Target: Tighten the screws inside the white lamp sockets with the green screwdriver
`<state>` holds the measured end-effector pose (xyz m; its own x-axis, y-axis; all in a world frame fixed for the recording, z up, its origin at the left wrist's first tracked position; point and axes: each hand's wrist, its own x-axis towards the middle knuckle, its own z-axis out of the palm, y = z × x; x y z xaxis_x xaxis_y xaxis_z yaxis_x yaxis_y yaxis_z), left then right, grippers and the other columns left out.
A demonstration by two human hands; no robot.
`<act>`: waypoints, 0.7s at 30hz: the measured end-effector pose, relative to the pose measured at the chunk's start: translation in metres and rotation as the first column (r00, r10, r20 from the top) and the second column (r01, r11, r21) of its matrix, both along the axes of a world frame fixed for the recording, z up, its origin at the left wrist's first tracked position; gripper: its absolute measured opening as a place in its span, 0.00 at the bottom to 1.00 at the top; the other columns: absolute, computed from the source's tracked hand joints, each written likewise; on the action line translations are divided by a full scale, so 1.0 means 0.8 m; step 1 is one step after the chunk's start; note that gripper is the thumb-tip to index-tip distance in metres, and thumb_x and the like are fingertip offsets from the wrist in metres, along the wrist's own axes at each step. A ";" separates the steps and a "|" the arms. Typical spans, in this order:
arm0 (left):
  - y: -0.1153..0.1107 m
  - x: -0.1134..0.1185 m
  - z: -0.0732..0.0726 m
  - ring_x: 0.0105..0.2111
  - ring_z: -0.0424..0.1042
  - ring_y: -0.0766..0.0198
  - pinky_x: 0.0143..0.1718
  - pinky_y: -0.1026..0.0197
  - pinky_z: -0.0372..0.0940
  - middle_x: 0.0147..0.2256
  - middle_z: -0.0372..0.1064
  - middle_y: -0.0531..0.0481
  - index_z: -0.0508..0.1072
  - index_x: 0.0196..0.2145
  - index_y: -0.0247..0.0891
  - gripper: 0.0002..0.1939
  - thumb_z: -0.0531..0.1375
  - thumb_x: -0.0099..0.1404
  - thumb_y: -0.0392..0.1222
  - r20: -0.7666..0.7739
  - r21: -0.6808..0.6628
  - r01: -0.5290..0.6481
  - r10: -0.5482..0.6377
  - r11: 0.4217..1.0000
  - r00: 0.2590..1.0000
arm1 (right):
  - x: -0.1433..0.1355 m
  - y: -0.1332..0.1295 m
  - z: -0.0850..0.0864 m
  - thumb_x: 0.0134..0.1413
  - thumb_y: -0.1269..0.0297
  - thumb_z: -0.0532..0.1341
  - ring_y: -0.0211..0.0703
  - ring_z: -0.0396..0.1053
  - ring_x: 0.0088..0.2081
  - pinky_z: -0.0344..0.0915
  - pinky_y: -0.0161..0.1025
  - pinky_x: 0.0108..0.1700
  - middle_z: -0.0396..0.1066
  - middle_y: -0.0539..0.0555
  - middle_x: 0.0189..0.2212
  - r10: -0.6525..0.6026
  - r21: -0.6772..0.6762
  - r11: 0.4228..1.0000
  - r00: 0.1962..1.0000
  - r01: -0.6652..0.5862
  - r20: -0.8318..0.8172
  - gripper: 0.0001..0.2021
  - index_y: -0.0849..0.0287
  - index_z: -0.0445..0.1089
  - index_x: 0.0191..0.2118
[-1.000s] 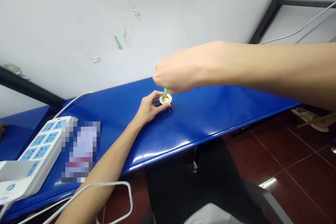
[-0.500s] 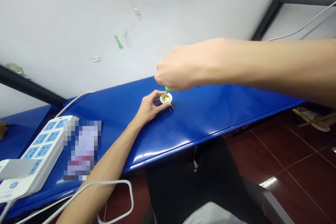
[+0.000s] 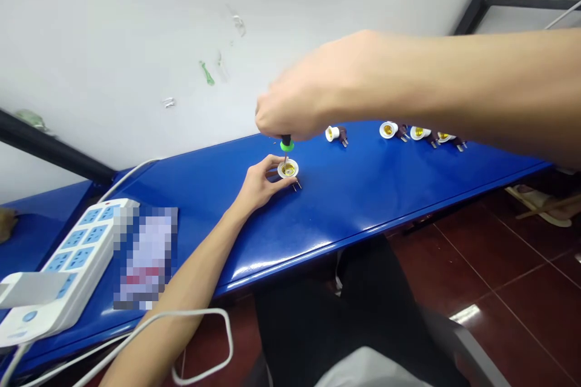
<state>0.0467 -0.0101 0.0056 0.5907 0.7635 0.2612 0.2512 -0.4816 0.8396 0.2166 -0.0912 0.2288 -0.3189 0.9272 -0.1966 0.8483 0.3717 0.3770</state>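
Note:
My left hand (image 3: 263, 182) is closed around a white lamp socket (image 3: 293, 176) with a brass-coloured inside and metal plug pins. The socket stands on the blue table, its mouth facing up. Above it, my right hand (image 3: 308, 97) grips a screwdriver (image 3: 286, 144) with a black and green handle. The shaft points straight down and its tip reaches into the socket's mouth. Motion blurs the right hand a little, and its fingers hide the top of the handle.
Several more lamp sockets with plugs (image 3: 334, 134) lie along the back right of the blue table (image 3: 345, 205). A white power strip (image 3: 86, 248) and a blurred-out flat item (image 3: 147, 254) are at the left. A white cable (image 3: 229, 338) loops over my left forearm. A white wall rises behind.
My right hand has risen with the screwdriver, showing more of its handle and uncovering the other sockets at the back right. The left hand and its socket have stayed in place.

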 end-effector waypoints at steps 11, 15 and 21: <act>0.001 -0.001 -0.001 0.48 0.84 0.53 0.60 0.46 0.77 0.48 0.83 0.44 0.76 0.47 0.39 0.30 0.76 0.53 0.60 -0.006 -0.005 -0.008 0.008 1.000 1.000 | -0.017 0.010 0.006 0.57 0.63 0.65 0.58 0.78 0.42 0.71 0.61 0.49 0.76 0.53 0.29 0.120 -0.021 0.993 0.986 -0.119 0.112 0.07 0.60 0.77 0.34; -0.002 0.000 0.001 0.48 0.84 0.52 0.59 0.44 0.77 0.48 0.83 0.43 0.76 0.46 0.40 0.31 0.75 0.53 0.62 -0.013 -0.016 -0.014 0.014 1.000 1.000 | -0.019 0.009 0.007 0.57 0.64 0.64 0.60 0.77 0.45 0.72 0.61 0.49 0.77 0.54 0.32 0.150 -0.027 0.989 0.981 -0.147 0.126 0.06 0.60 0.76 0.35; -0.003 -0.001 0.002 0.48 0.84 0.52 0.59 0.44 0.77 0.49 0.83 0.43 0.76 0.46 0.39 0.31 0.75 0.53 0.61 -0.012 -0.009 -0.009 0.009 1.000 1.000 | -0.020 0.006 0.007 0.56 0.67 0.63 0.61 0.77 0.49 0.71 0.55 0.47 0.74 0.52 0.33 0.137 -0.057 0.990 0.978 -0.129 0.155 0.03 0.59 0.74 0.34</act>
